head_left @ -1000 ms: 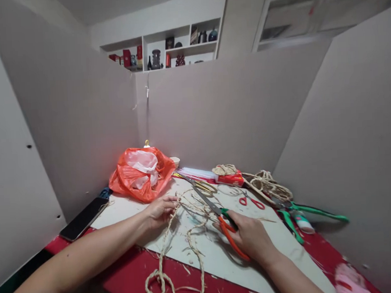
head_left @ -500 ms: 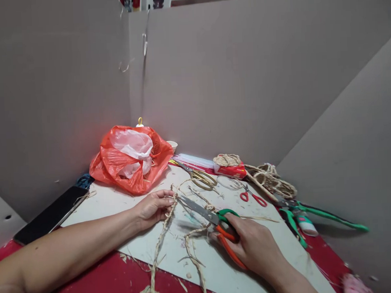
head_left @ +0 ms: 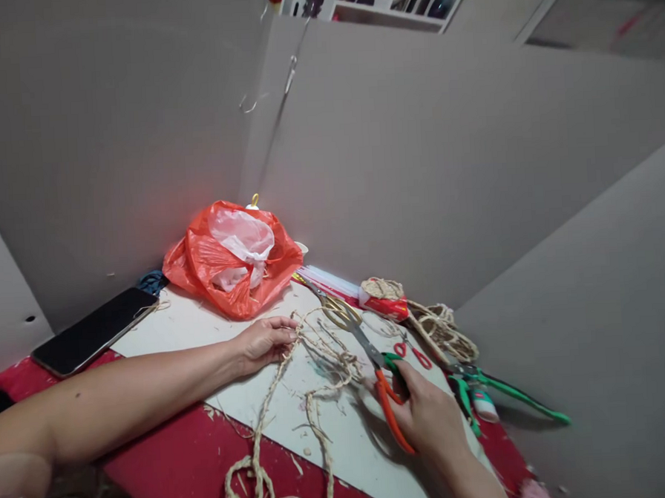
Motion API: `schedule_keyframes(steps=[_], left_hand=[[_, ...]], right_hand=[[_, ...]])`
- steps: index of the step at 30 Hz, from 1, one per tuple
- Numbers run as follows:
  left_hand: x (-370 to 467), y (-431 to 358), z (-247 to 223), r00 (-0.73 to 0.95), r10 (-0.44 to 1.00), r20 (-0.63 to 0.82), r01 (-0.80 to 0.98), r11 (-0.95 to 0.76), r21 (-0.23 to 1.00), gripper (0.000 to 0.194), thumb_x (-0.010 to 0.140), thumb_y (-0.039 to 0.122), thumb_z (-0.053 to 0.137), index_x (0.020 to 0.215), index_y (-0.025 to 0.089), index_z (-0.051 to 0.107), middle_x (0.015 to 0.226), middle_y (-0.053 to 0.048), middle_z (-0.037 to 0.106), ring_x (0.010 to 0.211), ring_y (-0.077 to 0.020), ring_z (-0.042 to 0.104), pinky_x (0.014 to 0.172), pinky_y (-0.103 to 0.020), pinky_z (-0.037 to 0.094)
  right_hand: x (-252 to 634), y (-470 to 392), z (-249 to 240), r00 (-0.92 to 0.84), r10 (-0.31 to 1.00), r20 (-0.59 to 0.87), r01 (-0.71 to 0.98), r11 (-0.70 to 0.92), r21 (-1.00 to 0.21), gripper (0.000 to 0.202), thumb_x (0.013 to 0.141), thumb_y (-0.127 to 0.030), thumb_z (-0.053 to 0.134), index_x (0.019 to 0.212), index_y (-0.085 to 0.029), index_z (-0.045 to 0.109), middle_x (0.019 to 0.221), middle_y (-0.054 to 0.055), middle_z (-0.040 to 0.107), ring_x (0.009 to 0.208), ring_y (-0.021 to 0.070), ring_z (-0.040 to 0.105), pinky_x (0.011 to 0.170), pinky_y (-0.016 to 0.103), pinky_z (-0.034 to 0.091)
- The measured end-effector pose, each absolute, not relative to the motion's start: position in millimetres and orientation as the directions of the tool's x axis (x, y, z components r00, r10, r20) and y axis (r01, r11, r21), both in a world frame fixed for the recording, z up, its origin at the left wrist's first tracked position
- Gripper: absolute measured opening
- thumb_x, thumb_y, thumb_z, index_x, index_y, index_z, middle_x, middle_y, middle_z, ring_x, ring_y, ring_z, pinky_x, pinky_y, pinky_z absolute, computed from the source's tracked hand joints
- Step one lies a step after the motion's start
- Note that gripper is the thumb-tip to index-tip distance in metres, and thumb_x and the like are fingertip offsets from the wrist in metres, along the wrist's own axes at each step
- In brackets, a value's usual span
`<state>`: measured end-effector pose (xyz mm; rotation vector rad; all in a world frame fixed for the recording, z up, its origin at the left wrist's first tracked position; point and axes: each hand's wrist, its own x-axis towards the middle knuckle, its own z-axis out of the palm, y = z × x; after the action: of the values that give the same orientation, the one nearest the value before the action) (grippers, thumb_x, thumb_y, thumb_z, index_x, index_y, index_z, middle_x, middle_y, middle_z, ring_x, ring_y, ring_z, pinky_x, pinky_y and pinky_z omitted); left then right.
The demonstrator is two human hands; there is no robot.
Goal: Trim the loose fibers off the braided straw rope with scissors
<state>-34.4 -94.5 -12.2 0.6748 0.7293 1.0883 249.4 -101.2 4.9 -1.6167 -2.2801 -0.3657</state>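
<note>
Pinched between the fingertips of my left hand (head_left: 270, 343) is the upper end of a pale braided straw cord (head_left: 268, 401). The cord runs down over the board's edge and curls into a loop near the bottom. My right hand (head_left: 427, 407) grips scissors (head_left: 388, 395) by their green and orange handles. Their blades point up and left, apart from the cord, over the area by the gold-handled scissors (head_left: 341, 312). A second length of braid (head_left: 319, 428) with loose, tangled strands lies between my hands.
A red plastic bag (head_left: 200, 274) sits at the back corner of the white board (head_left: 213, 315). A black phone (head_left: 94, 328) lies at left. Small red scissors (head_left: 413, 354), woven straw pieces (head_left: 445, 328), green-handled pliers (head_left: 518, 395) and a small bottle (head_left: 484, 404) line the right side. Grey walls (head_left: 361, 166) enclose the table.
The scissors in my right hand have moved away from the cord end, and their blades now point more steeply upward. My left hand keeps its hold on the cord. The view has tilted.
</note>
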Motion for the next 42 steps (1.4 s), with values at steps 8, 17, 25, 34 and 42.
schedule_keyframes(steps=[8,17,25,34,42], left_hand=[[-38,-89,-19,0.328,0.924,-0.197,-0.583,0.362,0.728,0.029,0.061,0.008,0.072,0.086,0.014,0.059,0.066,0.001,0.059,0.052,-0.0064,0.052,0.052,-0.018,0.039],[-57,-79,-8,0.19,0.974,-0.121,-0.687,0.22,0.693,0.025,0.064,0.002,0.067,0.085,0.012,0.059,0.062,0.001,0.058,0.05,-0.0062,0.052,0.05,-0.017,0.04],[-59,-91,18,0.103,0.991,-0.086,-0.656,0.133,0.743,0.025,0.067,0.0,0.066,0.088,0.012,0.06,0.073,-0.001,0.062,0.058,-0.0074,0.057,0.058,-0.019,0.046],[-54,-104,14,0.173,0.98,-0.098,-0.641,0.187,0.744,0.028,0.071,-0.001,0.061,0.096,0.012,0.06,0.069,-0.001,0.06,0.055,-0.0066,0.055,0.055,-0.017,0.046],[-58,-98,14,0.195,0.968,-0.159,-0.605,0.246,0.758,0.028,0.069,-0.002,0.061,0.093,0.012,0.062,0.073,-0.002,0.062,0.054,-0.0063,0.055,0.054,-0.017,0.044]], right_hand=[[211,-78,66,-0.453,0.735,0.505,0.884,0.443,0.15,0.028,0.079,-0.049,0.049,0.079,-0.022,0.052,0.06,-0.001,0.057,0.051,0.0148,0.053,0.05,0.024,0.032],[180,-82,-12,-0.592,0.49,0.64,0.753,0.619,0.223,0.032,0.081,-0.045,0.049,0.093,-0.016,0.053,0.063,0.001,0.058,0.056,0.017,0.054,0.056,0.027,0.035],[186,-77,-19,-0.495,0.628,0.6,0.838,0.527,0.141,0.032,0.08,-0.05,0.051,0.09,-0.02,0.053,0.065,0.0,0.061,0.057,0.0182,0.056,0.057,0.028,0.032],[179,-81,-13,-0.512,0.654,0.557,0.825,0.556,0.106,0.034,0.079,-0.055,0.051,0.08,-0.021,0.053,0.068,0.001,0.063,0.057,0.0164,0.056,0.057,0.027,0.031],[178,-80,-12,-0.536,0.632,0.56,0.813,0.566,0.139,0.031,0.08,-0.052,0.05,0.076,-0.021,0.054,0.062,0.0,0.062,0.055,0.016,0.055,0.055,0.027,0.03]])
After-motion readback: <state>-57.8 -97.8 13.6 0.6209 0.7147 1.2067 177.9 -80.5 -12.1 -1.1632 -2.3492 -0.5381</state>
